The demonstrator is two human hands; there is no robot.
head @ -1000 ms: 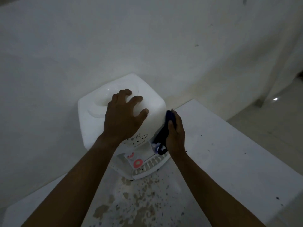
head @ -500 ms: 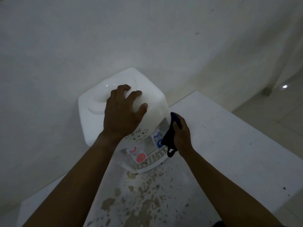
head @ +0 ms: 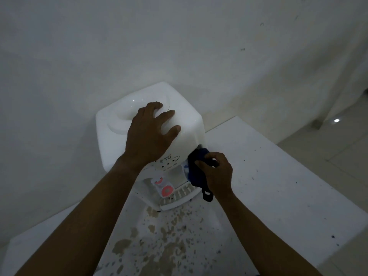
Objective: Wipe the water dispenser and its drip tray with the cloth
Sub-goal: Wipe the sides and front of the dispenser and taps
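A small white water dispenser (head: pixel 111 140) stands on a white table against the wall. My left hand (head: pixel 148 132) lies spread on its top, fingers at the edge of the round bottle well. My right hand (head: pixel 216 172) grips a dark blue cloth (head: pixel 196 170) against the dispenser's front right, where the blue tap is mostly hidden behind the cloth. A loop of the cloth hangs below my wrist. The red tap (head: pixel 166 189) shows at front left, above the slotted white drip tray (head: pixel 177 197).
The white table (head: pixel 278 176) has brown stains and dark specks in front of the dispenser (head: pixel 159 242). Its right edge drops to a tiled floor (head: pixel 342 152). A plain white wall stands right behind the dispenser.
My right hand with the cloth has slid down the dispenser's right side and round to the front, over the blue tap. The left hand has stayed on top.
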